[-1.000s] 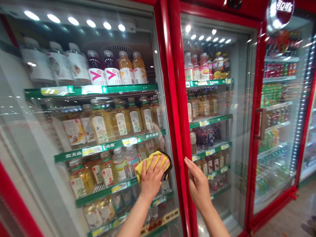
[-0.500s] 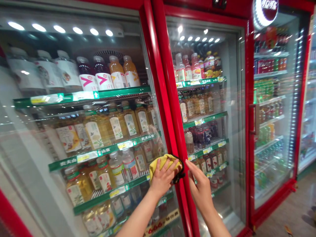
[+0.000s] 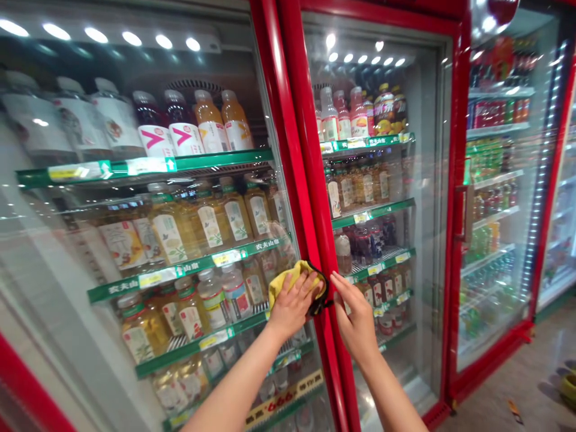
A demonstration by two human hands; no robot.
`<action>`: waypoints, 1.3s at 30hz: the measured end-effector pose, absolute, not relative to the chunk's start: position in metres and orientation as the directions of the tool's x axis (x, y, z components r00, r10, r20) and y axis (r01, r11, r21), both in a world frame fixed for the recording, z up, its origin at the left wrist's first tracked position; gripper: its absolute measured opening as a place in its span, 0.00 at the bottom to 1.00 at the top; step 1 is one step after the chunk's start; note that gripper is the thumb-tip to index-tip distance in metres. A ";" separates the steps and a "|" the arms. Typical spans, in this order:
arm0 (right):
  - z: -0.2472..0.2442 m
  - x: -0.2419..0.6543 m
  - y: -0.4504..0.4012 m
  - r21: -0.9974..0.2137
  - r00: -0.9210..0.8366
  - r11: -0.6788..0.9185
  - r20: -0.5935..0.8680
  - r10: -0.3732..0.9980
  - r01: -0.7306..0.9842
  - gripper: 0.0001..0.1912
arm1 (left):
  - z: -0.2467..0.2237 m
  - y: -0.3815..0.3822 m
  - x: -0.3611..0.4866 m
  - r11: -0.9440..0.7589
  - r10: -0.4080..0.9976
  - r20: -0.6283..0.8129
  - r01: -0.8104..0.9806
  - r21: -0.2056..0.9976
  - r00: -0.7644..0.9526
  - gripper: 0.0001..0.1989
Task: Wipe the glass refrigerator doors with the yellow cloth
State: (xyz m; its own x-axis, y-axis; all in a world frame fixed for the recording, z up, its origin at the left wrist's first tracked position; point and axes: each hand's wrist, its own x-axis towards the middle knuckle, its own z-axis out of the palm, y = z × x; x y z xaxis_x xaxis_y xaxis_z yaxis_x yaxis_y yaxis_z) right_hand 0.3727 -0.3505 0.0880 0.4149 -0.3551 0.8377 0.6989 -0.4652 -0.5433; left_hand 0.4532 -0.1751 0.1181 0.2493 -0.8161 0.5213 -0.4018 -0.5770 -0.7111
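My left hand [image 3: 291,303] presses a yellow cleaning cloth [image 3: 282,281] with a dark edge against the left fridge door, where its glass meets the red frame [image 3: 300,222]. The fingers lie over the cloth, and its underside is hidden. To the right, my right hand [image 3: 354,315] rests with its fingertips at the red frame of the neighbouring door [image 3: 323,180]. Its fingers are stretched out and nothing shows in them. Behind the left glass, several drink bottles [image 3: 211,225] stand on green-edged shelves [image 3: 193,270].
A second glass door [image 3: 427,240] stands right of the frames, with bottles behind it. Farther right is another red fridge [image 3: 495,384] with a door handle [image 3: 463,213]. The floor [image 3: 490,411] shows at the lower right, with a small scrap [image 3: 513,411] on it.
Both hands and the cloth have shifted slightly up and left in the view. The cloth stays under my left hand. The camera view has also moved a little, showing more floor.
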 end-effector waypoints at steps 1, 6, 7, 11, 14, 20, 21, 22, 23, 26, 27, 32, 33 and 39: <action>0.092 0.373 -0.352 -0.546 0.413 -0.453 0.835 -0.364 0.705 0.23 | 0.113 -0.171 0.454 -0.532 -0.847 0.473 -0.422 -0.735 0.242 0.32; 0.122 0.381 -0.351 -0.531 0.378 -0.388 0.832 -0.406 0.753 0.21 | 0.178 -0.182 0.460 -0.564 -0.823 0.524 -0.418 -0.712 0.219 0.35; 0.128 0.382 -0.349 -0.523 0.373 -0.381 0.836 -0.402 0.762 0.21 | 0.200 -0.189 0.460 -0.611 -0.788 0.573 -0.405 -0.680 0.227 0.38; 0.141 0.381 -0.346 -0.497 0.359 -0.371 0.852 -0.381 0.784 0.22 | 0.244 -0.204 0.456 -0.745 -0.662 0.699 -0.337 -0.576 0.268 0.43; 0.142 0.376 -0.350 -0.497 0.349 -0.367 0.847 -0.401 0.786 0.21 | 0.209 -0.197 0.451 -0.747 -0.665 0.673 -0.292 -0.598 0.323 0.43; 0.151 0.372 -0.353 -0.486 0.351 -0.374 0.858 -0.375 0.790 0.19 | 0.152 -0.166 0.445 -0.566 -0.823 0.483 -0.355 -0.744 0.300 0.35; 0.154 0.373 -0.351 -0.476 0.348 -0.383 0.867 -0.357 0.792 0.19 | 0.160 -0.161 0.445 -0.532 -0.845 0.453 -0.372 -0.760 0.284 0.35; 0.157 0.375 -0.349 -0.464 0.344 -0.393 0.876 -0.339 0.794 0.19 | 0.172 -0.157 0.446 -0.513 -0.857 0.437 -0.382 -0.769 0.272 0.35; 0.159 0.376 -0.347 -0.453 0.341 -0.402 0.884 -0.321 0.795 0.19 | 0.185 -0.154 0.446 -0.517 -0.855 0.444 -0.381 -0.767 0.268 0.37; 0.159 0.379 -0.344 -0.438 0.346 -0.424 0.896 -0.279 0.792 0.18 | 0.208 -0.149 0.444 -0.649 -0.761 0.586 -0.331 -0.685 0.278 0.44; 0.157 0.380 -0.344 -0.439 0.350 -0.427 0.896 -0.273 0.790 0.18 | 0.207 -0.149 0.443 -0.715 -0.699 0.655 -0.303 -0.630 0.286 0.45; 0.153 0.374 -0.332 -0.461 0.363 -0.403 0.883 -0.297 0.791 0.17 | 0.170 -0.158 0.439 -0.715 -0.698 0.656 -0.329 -0.617 0.287 0.38; 0.156 0.373 -0.326 -0.452 0.360 -0.391 0.887 -0.289 0.801 0.17 | 0.170 -0.158 0.438 -0.655 -0.755 0.593 -0.365 -0.662 0.280 0.36; 0.170 0.369 -0.301 -0.365 0.316 -0.380 0.930 -0.187 0.850 0.20 | 0.230 -0.126 0.429 -0.778 -0.628 0.714 -0.277 -0.564 0.311 0.38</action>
State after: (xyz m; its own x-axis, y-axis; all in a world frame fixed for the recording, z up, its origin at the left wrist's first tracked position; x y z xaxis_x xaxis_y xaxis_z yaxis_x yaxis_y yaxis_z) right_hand 0.3695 -0.3012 0.1704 0.3164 -0.1869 0.9300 0.8495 -0.3804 -0.3655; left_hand 0.4289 -0.1257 0.2303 0.3105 -0.6278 0.7137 -0.2768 -0.7780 -0.5640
